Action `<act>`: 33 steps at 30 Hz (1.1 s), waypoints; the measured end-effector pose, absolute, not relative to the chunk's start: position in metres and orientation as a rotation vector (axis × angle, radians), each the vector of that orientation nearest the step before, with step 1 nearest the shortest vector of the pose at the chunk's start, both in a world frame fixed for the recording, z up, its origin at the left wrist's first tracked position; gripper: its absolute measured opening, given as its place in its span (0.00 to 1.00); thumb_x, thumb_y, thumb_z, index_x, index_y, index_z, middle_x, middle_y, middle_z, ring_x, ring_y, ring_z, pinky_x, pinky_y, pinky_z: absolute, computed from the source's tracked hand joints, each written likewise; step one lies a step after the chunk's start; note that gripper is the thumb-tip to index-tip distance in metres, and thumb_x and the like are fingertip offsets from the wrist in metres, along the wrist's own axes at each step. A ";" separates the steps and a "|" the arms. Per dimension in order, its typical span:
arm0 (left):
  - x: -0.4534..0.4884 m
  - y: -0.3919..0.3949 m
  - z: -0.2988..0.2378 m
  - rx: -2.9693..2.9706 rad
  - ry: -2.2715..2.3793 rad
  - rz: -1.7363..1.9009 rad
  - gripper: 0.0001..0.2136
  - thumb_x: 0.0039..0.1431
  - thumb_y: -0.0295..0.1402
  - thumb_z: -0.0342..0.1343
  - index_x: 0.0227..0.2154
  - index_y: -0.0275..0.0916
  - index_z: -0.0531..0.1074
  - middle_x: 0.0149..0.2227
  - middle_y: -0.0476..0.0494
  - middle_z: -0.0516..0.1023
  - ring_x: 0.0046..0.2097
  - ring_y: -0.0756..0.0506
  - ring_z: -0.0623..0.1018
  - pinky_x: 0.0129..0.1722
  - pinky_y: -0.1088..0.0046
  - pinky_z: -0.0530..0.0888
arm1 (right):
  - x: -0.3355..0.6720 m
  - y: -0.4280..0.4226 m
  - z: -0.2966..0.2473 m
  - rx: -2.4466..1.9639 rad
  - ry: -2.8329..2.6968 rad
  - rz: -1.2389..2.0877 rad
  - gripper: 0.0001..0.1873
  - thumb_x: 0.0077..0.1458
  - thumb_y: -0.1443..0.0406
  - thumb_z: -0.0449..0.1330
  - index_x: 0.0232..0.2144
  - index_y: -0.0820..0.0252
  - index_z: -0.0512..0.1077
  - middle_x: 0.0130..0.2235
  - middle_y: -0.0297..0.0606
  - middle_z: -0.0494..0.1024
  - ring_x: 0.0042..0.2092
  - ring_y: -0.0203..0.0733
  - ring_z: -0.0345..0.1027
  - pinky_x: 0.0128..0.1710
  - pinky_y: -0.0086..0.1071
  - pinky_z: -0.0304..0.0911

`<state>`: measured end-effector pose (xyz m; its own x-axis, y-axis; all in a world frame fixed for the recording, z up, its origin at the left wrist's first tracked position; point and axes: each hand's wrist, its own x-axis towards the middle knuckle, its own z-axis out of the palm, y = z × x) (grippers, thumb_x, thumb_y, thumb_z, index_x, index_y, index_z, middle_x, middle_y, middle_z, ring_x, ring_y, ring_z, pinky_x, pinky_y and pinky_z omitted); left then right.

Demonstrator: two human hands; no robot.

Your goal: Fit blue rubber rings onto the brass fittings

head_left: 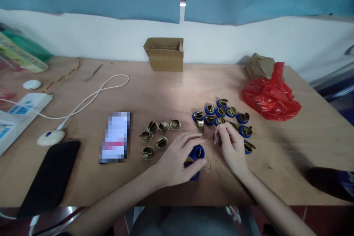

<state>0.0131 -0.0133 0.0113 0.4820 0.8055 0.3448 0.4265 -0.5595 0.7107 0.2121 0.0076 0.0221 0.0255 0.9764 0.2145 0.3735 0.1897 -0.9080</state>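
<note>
My left hand [177, 158] rests on the wooden table [171, 92] with its fingers around a blue ring [197, 152]; another blue piece [194, 176] lies under its fingertips. My right hand [231, 145] is curled at the near edge of a cluster of brass parts in blue rings [221, 112], its fingertips pinching something small that I cannot make out. A thin wire ring [208, 166] lies between the two hands. To the left sits a group of bare brass parts [159, 136].
An open cardboard box [165, 53] stands at the back. At the right lie a red plastic bag [269, 96] and crumpled brown paper [258, 65]. On the left are a phone [115, 136], a black phone [49, 177], a white cable [91, 97] and a power strip [19, 112].
</note>
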 end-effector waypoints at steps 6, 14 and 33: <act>0.018 -0.016 -0.001 2.532 0.957 0.850 0.17 0.63 0.40 0.59 0.50 0.34 0.70 0.56 0.32 0.74 0.61 0.34 0.71 0.60 0.51 0.71 | 0.221 0.011 0.032 -1.425 -1.750 0.687 0.24 0.70 0.57 0.49 0.21 0.58 0.62 0.21 0.28 0.61 0.24 0.33 0.55 0.28 0.31 0.51; 0.014 -0.011 0.003 2.541 0.939 0.963 0.22 0.61 0.42 0.60 0.53 0.34 0.68 0.54 0.32 0.76 0.59 0.35 0.73 0.59 0.51 0.72 | 0.255 0.019 0.053 -1.326 -2.514 1.152 0.18 0.69 0.62 0.50 0.26 0.59 0.67 0.22 0.29 0.68 0.24 0.33 0.59 0.26 0.30 0.49; 0.005 -0.006 0.003 2.332 0.997 0.823 0.17 0.63 0.30 0.55 0.54 0.37 0.68 0.51 0.37 0.78 0.53 0.40 0.79 0.53 0.60 0.78 | 0.248 0.017 0.049 -1.238 -2.290 1.186 0.05 0.67 0.64 0.53 0.39 0.55 0.69 0.22 0.25 0.69 0.23 0.33 0.61 0.23 0.27 0.54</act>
